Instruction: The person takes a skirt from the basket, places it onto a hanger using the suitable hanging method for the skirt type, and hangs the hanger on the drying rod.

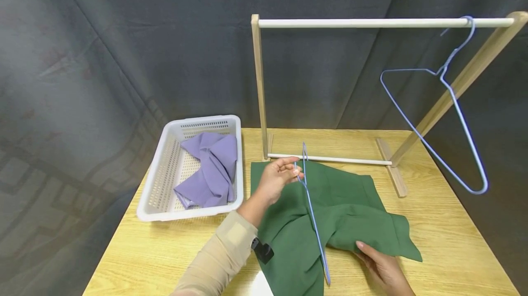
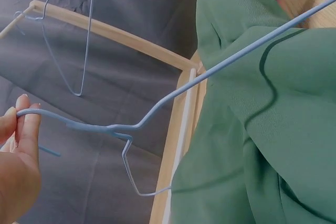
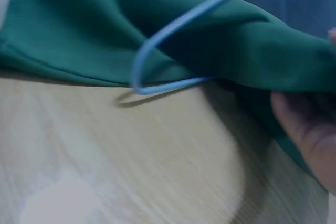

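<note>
My left hand (image 1: 273, 182) pinches a blue wire hanger (image 1: 312, 213) near its hook, between thumb and fingers. Seen from the head view, the hanger is turned nearly edge-on over a green garment (image 1: 284, 229) spread in folds on the table. One lower corner of the hanger (image 3: 138, 72) comes close to the wood at the garment's edge in the right wrist view. My right hand (image 1: 381, 269) grips the near edge of the garment's right part, thumb on top and fingers hidden underneath.
Behind the garment stands a wooden rack with a white top rail (image 1: 363, 23). A second blue hanger (image 1: 457, 99) hangs bare at its right end. To the left, a white basket (image 1: 162, 181) holds a folded purple cloth (image 1: 210, 167). Grey curtains surround the table (image 1: 449, 241).
</note>
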Action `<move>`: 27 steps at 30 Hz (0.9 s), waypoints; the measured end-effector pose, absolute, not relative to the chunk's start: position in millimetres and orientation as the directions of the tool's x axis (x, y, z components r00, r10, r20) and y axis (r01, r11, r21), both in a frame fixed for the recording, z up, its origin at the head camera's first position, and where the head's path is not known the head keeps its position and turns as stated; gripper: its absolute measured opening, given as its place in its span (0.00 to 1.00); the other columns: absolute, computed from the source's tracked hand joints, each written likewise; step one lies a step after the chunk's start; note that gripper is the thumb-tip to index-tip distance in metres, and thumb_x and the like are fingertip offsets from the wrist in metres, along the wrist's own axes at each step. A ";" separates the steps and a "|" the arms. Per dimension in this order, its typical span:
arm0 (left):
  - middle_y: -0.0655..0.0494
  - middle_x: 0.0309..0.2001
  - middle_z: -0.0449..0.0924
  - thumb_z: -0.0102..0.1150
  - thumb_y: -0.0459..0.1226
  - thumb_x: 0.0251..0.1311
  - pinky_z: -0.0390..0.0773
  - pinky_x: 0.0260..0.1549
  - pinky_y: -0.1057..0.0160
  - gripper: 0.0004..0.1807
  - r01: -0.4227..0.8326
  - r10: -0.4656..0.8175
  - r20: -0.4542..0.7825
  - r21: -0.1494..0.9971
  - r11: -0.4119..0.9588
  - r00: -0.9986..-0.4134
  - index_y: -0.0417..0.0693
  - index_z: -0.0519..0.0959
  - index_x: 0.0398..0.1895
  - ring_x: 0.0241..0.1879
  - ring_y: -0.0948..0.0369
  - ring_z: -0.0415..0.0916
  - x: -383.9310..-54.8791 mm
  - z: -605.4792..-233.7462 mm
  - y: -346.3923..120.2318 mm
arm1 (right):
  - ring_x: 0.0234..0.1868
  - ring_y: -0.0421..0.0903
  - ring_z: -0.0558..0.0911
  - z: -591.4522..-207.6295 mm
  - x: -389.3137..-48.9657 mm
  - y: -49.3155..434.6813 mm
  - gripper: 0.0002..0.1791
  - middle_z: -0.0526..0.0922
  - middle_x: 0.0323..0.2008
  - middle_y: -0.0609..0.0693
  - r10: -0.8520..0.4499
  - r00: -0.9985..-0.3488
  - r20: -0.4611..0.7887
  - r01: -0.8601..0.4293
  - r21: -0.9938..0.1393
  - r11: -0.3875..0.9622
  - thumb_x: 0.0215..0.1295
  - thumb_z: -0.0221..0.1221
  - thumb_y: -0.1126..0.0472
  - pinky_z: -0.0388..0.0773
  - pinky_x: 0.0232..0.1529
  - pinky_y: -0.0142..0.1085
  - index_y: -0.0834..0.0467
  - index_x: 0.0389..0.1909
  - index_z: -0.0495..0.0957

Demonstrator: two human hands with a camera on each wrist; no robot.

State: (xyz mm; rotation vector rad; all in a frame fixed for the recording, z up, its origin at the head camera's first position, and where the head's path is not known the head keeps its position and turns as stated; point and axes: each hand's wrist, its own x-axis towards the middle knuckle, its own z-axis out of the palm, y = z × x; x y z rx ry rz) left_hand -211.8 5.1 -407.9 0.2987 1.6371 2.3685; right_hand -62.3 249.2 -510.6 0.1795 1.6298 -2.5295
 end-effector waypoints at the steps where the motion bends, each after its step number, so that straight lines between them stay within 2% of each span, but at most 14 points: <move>1: 0.53 0.26 0.70 0.46 0.19 0.51 0.75 0.38 0.61 0.18 -0.083 0.316 0.031 0.936 -0.341 -0.948 0.24 0.65 0.48 0.27 0.62 0.76 -211.3 -407.4 5.4 | 0.42 0.38 0.73 -511.6 -63.2 245.8 0.18 0.68 0.44 0.50 -0.001 -0.970 -0.243 0.235 -0.937 -0.258 0.58 0.52 0.66 0.70 0.46 0.34 0.61 0.49 0.63; 3: 0.54 0.27 0.71 0.46 0.19 0.52 0.74 0.38 0.60 0.18 -0.081 0.319 0.034 0.937 -0.341 -0.947 0.23 0.64 0.49 0.27 0.62 0.76 -210.8 -406.5 6.0 | 0.45 0.41 0.72 -515.7 -64.2 240.4 0.29 0.66 0.48 0.54 0.063 -0.939 -0.337 0.336 -0.941 -0.034 0.55 0.57 0.58 0.67 0.50 0.40 0.65 0.54 0.57; 5: 0.54 0.26 0.71 0.46 0.19 0.52 0.74 0.38 0.60 0.18 -0.078 0.321 0.038 0.937 -0.341 -0.946 0.23 0.64 0.49 0.27 0.63 0.76 -210.4 -405.5 6.5 | 0.46 0.44 0.72 -523.3 -66.0 237.5 0.36 0.64 0.49 0.57 0.079 -0.933 -0.352 0.355 -0.934 0.031 0.53 0.59 0.56 0.66 0.50 0.43 0.68 0.56 0.52; 7: 0.54 0.26 0.71 0.46 0.19 0.52 0.75 0.37 0.61 0.18 -0.076 0.324 0.041 0.938 -0.339 -0.945 0.23 0.64 0.49 0.27 0.63 0.76 -210.2 -404.7 6.8 | 0.45 0.45 0.74 -525.5 -67.1 235.6 0.35 0.67 0.48 0.53 0.037 -0.936 -0.350 0.351 -0.936 0.032 0.55 0.57 0.54 0.68 0.49 0.42 0.70 0.55 0.53; 10: 0.54 0.26 0.72 0.46 0.19 0.51 0.75 0.36 0.62 0.18 -0.079 0.329 0.040 0.937 -0.340 -0.944 0.24 0.64 0.49 0.26 0.63 0.76 -209.7 -403.2 6.8 | 0.43 0.48 0.76 -522.1 -69.5 235.6 0.21 0.74 0.44 0.51 -0.181 -0.949 -0.260 0.296 -0.930 -0.217 0.61 0.51 0.58 0.70 0.46 0.40 0.67 0.49 0.62; 12: 0.54 0.26 0.72 0.46 0.19 0.52 0.75 0.36 0.62 0.18 -0.079 0.333 0.041 0.937 -0.341 -0.942 0.24 0.65 0.49 0.27 0.63 0.76 -209.4 -401.9 6.8 | 0.46 0.49 0.75 -513.7 -70.4 235.2 0.15 0.76 0.43 0.52 -0.344 -0.923 -0.174 0.308 -0.870 -0.384 0.66 0.43 0.59 0.68 0.49 0.39 0.64 0.48 0.65; 14: 0.54 0.27 0.72 0.47 0.20 0.51 0.75 0.36 0.62 0.18 -0.074 0.334 0.048 0.936 -0.343 -0.941 0.24 0.65 0.49 0.27 0.63 0.76 -209.0 -400.1 6.9 | 0.50 0.50 0.71 -506.8 -71.2 233.9 0.14 0.74 0.47 0.56 -0.464 -0.884 -0.062 0.343 -0.760 -0.551 0.69 0.34 0.62 0.64 0.52 0.41 0.60 0.49 0.65; 16: 0.54 0.27 0.72 0.47 0.20 0.52 0.75 0.36 0.62 0.18 -0.066 0.332 0.056 0.936 -0.346 -0.942 0.24 0.65 0.49 0.27 0.63 0.76 -209.0 -398.5 6.8 | 0.54 0.52 0.67 -504.0 -71.2 233.7 0.20 0.70 0.51 0.58 -0.546 -0.837 0.040 0.399 -0.638 -0.658 0.70 0.25 0.63 0.58 0.55 0.43 0.60 0.52 0.64; 19: 0.54 0.27 0.71 0.47 0.20 0.52 0.75 0.36 0.61 0.18 -0.058 0.326 0.063 0.936 -0.348 -0.943 0.25 0.66 0.48 0.27 0.63 0.76 -209.2 -395.7 6.4 | 0.57 0.53 0.61 -507.7 -69.0 235.5 0.28 0.65 0.55 0.60 -0.603 -0.787 0.132 0.472 -0.501 -0.725 0.68 0.16 0.62 0.50 0.58 0.45 0.60 0.55 0.62; 21: 0.54 0.27 0.71 0.47 0.20 0.52 0.75 0.37 0.61 0.18 -0.059 0.324 0.061 0.936 -0.347 -0.944 0.25 0.66 0.48 0.27 0.63 0.76 -209.3 -394.0 5.9 | 0.59 0.54 0.58 -513.0 -66.4 238.7 0.30 0.63 0.57 0.60 -0.624 -0.766 0.156 0.515 -0.434 -0.739 0.67 0.13 0.61 0.46 0.60 0.45 0.61 0.57 0.61; 27: 0.54 0.27 0.71 0.46 0.20 0.52 0.75 0.37 0.62 0.18 -0.060 0.328 0.063 0.934 -0.352 -0.943 0.25 0.66 0.48 0.27 0.64 0.76 -210.1 -389.1 4.6 | 0.58 0.54 0.60 -522.4 -55.5 249.3 0.30 0.64 0.55 0.62 -0.645 -0.762 0.062 0.598 -0.313 -0.737 0.68 0.15 0.59 0.43 0.60 0.42 0.64 0.54 0.64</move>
